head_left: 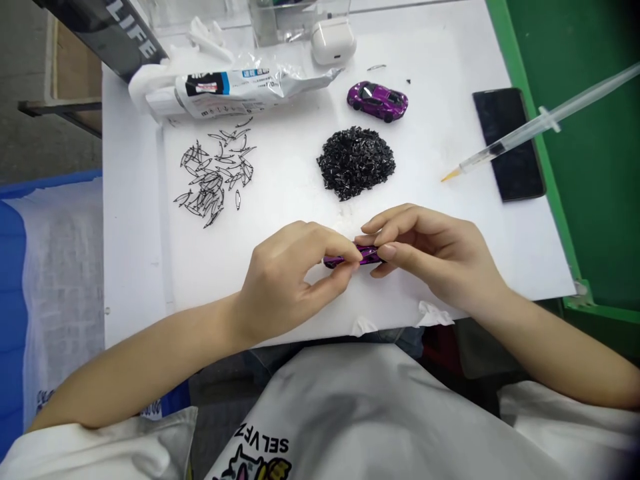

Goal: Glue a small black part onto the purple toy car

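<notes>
A small purple toy car (369, 255) is held low over the near part of the white table, partly hidden by fingers. My right hand (433, 257) grips its right end between thumb and fingers. Over the car's side, my left hand (300, 273) is closed in a pinch, thumb and index fingertips together. Whatever those fingertips hold is too small or hidden to make out. Just beyond the hands lies a heap of tiny shiny black pieces (356, 163). Further back stands a second purple toy car (378, 101).
Thin black outlined loops (207, 183) are scattered at left. Behind them lie a white tube (225, 93) and a white earbud case (333, 41). At right, a syringe (520, 137) with an orange tip crosses a black phone (510, 143). Crumpled tissue (434, 313) sits at the near edge.
</notes>
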### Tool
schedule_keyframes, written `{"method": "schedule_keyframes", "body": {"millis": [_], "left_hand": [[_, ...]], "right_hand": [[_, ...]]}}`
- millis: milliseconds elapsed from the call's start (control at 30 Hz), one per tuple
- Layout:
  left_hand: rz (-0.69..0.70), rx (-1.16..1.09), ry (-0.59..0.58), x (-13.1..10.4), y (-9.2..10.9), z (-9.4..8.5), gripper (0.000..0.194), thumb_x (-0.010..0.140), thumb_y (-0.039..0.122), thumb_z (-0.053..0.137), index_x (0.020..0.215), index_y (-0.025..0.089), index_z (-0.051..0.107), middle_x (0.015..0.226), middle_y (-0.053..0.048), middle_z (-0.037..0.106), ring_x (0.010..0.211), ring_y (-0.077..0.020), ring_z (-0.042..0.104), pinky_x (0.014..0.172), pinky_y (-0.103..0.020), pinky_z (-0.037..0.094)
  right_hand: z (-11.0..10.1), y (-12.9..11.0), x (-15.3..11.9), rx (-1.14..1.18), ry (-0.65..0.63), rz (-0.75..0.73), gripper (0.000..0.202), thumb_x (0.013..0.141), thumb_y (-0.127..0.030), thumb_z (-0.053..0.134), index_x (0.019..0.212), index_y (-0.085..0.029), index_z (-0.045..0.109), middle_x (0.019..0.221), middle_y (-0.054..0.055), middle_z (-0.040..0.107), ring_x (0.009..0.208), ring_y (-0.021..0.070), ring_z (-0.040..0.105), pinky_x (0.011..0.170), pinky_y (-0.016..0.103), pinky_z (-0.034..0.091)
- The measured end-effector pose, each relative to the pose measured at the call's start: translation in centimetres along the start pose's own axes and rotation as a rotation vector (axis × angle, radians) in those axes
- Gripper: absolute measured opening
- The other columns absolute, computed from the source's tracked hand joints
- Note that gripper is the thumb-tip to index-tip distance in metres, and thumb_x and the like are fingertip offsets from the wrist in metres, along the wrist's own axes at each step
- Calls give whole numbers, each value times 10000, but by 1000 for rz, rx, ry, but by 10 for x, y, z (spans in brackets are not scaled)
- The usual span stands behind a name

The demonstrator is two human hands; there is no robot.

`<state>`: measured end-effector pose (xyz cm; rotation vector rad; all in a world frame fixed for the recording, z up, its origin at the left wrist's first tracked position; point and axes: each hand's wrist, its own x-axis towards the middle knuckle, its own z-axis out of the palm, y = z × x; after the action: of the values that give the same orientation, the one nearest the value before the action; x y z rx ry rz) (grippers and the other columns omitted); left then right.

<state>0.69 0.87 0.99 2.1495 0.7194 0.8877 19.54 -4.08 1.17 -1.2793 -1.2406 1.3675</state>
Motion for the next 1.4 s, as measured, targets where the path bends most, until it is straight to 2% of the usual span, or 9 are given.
{"method": "schedule_keyframes", "body": {"millis": [200, 300, 433, 533, 667, 833, 1167, 1400], "left_hand": [[19, -73, 81, -2, -1, 3, 194, 715, 53, 633, 847, 176, 564, 785, 7, 651, 689, -112, 591, 585, -255, 498], [-2, -98, 85, -2, 0, 4, 195, 700, 49, 646, 828, 172, 566, 749, 13, 641, 668, -112, 581, 570, -258, 481], [-128, -114, 62, 0, 3, 2, 161, 717, 53, 621, 797, 175, 555, 758, 24, 626, 659, -106, 570, 567, -258, 457], [-220, -136, 29, 1, 4, 1, 160, 722, 55, 607, 806, 175, 544, 777, 24, 613, 659, -99, 564, 562, -250, 441], [-267, -65, 10, 0, 5, 0, 175, 701, 53, 600, 808, 180, 545, 739, 32, 601, 667, -106, 567, 575, -255, 425], [-313, -43, -34, 0, 5, -1, 189, 703, 74, 592, 845, 191, 550, 734, 33, 611, 684, -121, 595, 604, -267, 430], [-295, -34, -55, 0, 5, 1, 227, 712, 57, 600, 884, 198, 554, 749, 47, 623, 709, -112, 596, 677, -263, 450], [-282, -6, -110, 0, 5, 1, 260, 737, 63, 573, 935, 232, 553, 778, 50, 624, 748, -124, 602, 704, -272, 448]], "right_hand": [[-1, 2, 0, -26, -13, -28, 70, 795, -224, 611, 830, -164, 606, 960, 52, 566, 897, 166, 610, 606, 231, 595], [-1, 2, 0, -54, -5, -35, 95, 794, -242, 612, 828, -153, 608, 953, 62, 575, 884, 167, 611, 593, 226, 589], [0, 1, -1, -63, -12, -39, 118, 792, -263, 615, 839, -155, 601, 956, 65, 586, 896, 175, 614, 590, 226, 586], [0, 1, -1, 14, -16, -11, 192, 803, -294, 603, 963, -194, 566, 1039, 58, 580, 954, 189, 609, 609, 231, 589], [-3, 2, -2, 135, -31, -5, 245, 830, -343, 560, 1054, -255, 512, 1131, 36, 541, 990, 194, 600, 611, 244, 590], [-4, 2, -3, 161, -48, 26, 291, 814, -398, 568, 1059, -258, 500, 1154, 41, 529, 1009, 209, 587, 625, 269, 591], [-3, 3, -4, 131, -70, 9, 296, 816, -423, 560, 1050, -252, 499, 1152, 46, 529, 1016, 213, 585, 632, 269, 586], [-2, 4, -4, 104, -66, 6, 307, 808, -449, 563, 1031, -243, 514, 1146, 52, 539, 1016, 218, 586, 625, 272, 583]]}}
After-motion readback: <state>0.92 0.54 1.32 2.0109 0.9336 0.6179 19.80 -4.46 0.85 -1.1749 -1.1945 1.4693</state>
